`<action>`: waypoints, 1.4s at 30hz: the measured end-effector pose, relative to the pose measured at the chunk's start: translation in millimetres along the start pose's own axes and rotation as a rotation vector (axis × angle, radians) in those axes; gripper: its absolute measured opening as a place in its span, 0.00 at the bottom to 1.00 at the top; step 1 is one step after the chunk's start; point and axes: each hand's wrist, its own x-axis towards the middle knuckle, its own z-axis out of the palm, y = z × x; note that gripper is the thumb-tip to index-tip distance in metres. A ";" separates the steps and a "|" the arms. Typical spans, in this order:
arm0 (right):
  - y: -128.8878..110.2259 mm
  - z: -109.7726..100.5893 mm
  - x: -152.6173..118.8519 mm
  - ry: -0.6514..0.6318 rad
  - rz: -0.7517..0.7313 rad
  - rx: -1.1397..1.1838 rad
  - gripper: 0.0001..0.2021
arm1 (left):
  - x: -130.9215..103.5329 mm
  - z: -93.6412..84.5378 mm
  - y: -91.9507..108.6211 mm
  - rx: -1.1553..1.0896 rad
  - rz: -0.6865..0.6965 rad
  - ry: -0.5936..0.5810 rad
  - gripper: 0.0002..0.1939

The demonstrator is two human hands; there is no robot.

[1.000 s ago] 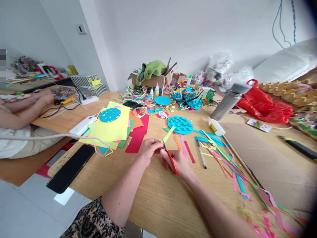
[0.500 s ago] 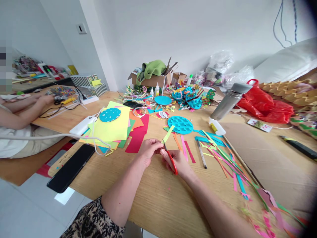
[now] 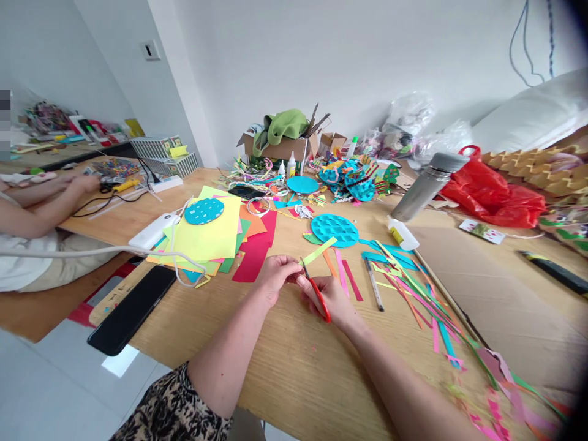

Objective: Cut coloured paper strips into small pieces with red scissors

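Observation:
My left hand point(image 3: 278, 274) pinches the near end of a light yellow-green paper strip point(image 3: 320, 250), whose free end points up and to the right. Red-handled scissors point(image 3: 321, 301) are gripped in my right hand point(image 3: 335, 301), with their blades against the strip by my left fingertips. The two hands almost touch above the wooden table point(image 3: 294, 373). Just beyond them lies a blue paper oval point(image 3: 334, 229) with raised bumps. Orange, pink and red paper strips point(image 3: 352, 280) rest on the table to the right of my hands.
Coloured paper sheets point(image 3: 215, 239) and a black phone point(image 3: 131, 309) lie to the left. A pen point(image 3: 374, 288), many loose strips, a glue bottle point(image 3: 401, 234), a grey flask point(image 3: 427, 187) and cardboard point(image 3: 496, 306) are on the right. Another person's arms point(image 3: 50, 196) are at far left.
The free end of the yellow-green strip has swung to the right and lower. Both hands and the scissors have stayed nearly in place.

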 end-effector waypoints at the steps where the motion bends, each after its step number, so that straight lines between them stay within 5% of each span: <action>1: -0.3 0.0 0.1 0.003 0.002 -0.006 0.28 | 0.1 -0.2 -0.2 0.004 0.001 0.004 0.04; 42: -0.1 -1.3 -0.5 0.001 0.010 -0.011 0.27 | -0.1 -0.8 0.3 -0.012 -0.008 -0.020 0.05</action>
